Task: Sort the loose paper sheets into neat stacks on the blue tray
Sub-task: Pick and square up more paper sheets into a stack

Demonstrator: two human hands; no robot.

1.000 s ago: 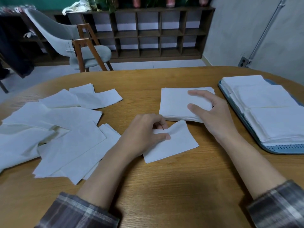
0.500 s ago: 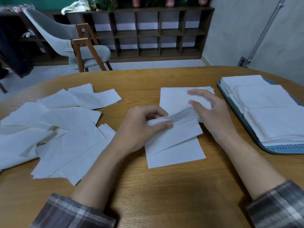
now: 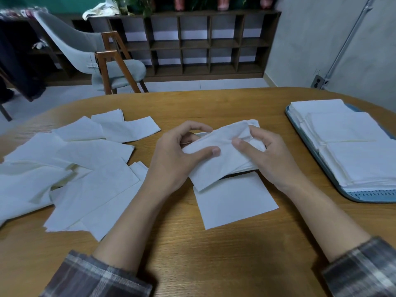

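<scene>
Gripping a sheet with both hands, well left of the tray and lifted off the bench. With the left hand: fingers curled behind the sheet's left end, thumb pressed flat on its front. With the right hand: pinching the right end, thumb on the near face, fingers bent over the top edge. Sheet creased and sagging between the two grips, one corner hanging down. Just below it, left of the tray, a second sheet flat on the bench, touched by neither hand. Under the held sheet, mostly hidden, a small stack, only its layered near edge showing; cannot tell whether touched by the right fingers. Far left of the tray, across the bench, a loose pile of overlapping sheets, some folded over, some askew. On the tray itself, neat white stacks side by side, covering most of it, with the blue rim showing at its near and left edges. Beyond the bench, up and left of the tray, a grey chair with wooden legs and a dark cubby shelf along the wall. Plaid sleeves on both forearms.
</scene>
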